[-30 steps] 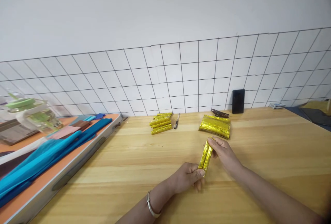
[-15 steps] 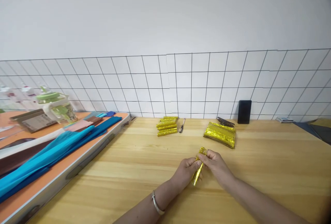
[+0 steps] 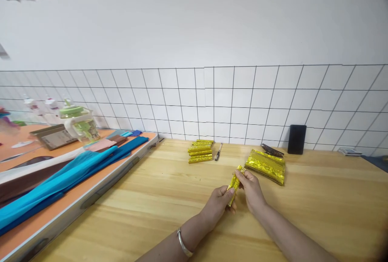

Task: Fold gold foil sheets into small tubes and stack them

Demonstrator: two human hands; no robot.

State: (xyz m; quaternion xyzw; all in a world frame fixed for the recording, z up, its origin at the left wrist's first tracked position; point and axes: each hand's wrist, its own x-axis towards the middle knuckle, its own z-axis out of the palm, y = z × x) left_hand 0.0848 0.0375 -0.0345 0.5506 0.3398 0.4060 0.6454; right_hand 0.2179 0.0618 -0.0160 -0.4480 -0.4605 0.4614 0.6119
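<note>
A narrow folded strip of shiny gold foil (image 3: 235, 183) is held above the wooden table, tilted away from me. My left hand (image 3: 216, 204) pinches its lower part, thumb on top and fingers underneath. Near the upper end, my right hand (image 3: 252, 189) grips the same strip between thumb and fingers. Beyond my right hand lies a flat stack of gold foil sheets (image 3: 265, 166). Several folded gold foil strips (image 3: 200, 151) are piled further back, to the left, with a pen (image 3: 218, 152) beside them.
A black stapler-like object (image 3: 273, 150) lies behind the foil stack. Against the tiled wall leans a black phone-like slab (image 3: 296, 139). To the left, an orange surface (image 3: 100, 185) carries blue cloth strips (image 3: 75, 177), a box (image 3: 54, 136) and a green-lidded jug (image 3: 80, 124).
My right hand has shifted up along the strip toward its far end. The strip now shows its broad creased face. The whole view has turned slightly left.
</note>
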